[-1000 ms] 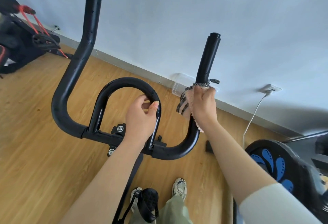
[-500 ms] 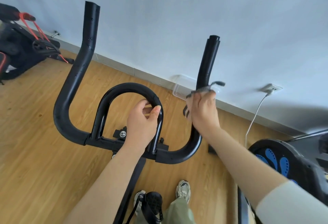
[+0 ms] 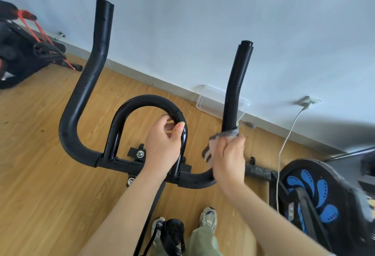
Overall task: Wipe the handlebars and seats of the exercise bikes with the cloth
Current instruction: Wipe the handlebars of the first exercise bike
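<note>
- Gripping the inner loop of the handlebar with left hand: fingers curled over the tube, thumb laid along its near side. Same grip as a second ago.
- Clamping the cloth round the right horn with right hand, fingers closed about bar and cloth together. Grey cloth edge showing just above the knuckles.
- Lower on the horn than a second ago: down from mid-height to just above the bend. Blurred, so probably mid-stroke.
- Judged: upper right horn wiped; bend, inner loop and left horn still to do.
- No seat in view. Second bike close at right, third bike far left; cannot tell whether wiped.
</note>
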